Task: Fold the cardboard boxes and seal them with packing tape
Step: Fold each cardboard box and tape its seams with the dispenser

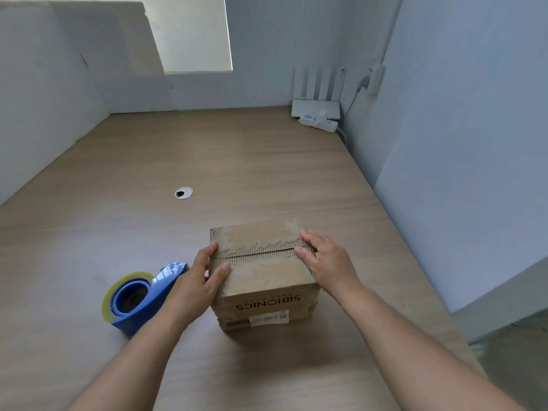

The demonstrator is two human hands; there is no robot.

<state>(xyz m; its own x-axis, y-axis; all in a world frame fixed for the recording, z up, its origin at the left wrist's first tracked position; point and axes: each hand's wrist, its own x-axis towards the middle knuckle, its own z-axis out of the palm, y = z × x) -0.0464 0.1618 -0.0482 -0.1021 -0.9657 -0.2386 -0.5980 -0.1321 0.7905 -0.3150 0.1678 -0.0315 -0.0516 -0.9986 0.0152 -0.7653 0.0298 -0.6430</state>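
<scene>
View from above and behind the hands. A closed cardboard box (pixel 261 277) stands on the wooden worktop (pixel 237 161), near and slightly right of centre. Its two top flaps are folded down and meet along a seam (pixel 258 253) that runs left to right; the near wall bears inverted print and a white label (pixel 269 318).

The left hand (pixel 198 277) rests against the box's left wall, fingers nearly straight and thumb laid over the top edge onto the near flap. The right hand (pixel 326 262) lies spread on the right end of the top, its fingers flat across the seam. Neither hand pinches anything.

A blue tape dispenser (pixel 139 301) with a roll of clear tape lies on the worktop just left of the box, partly behind the left forearm. Farther off are a round cable grommet (pixel 184 193) and, in the far right corner, a white router (pixel 315 106) and a power strip (pixel 318 123).
</scene>
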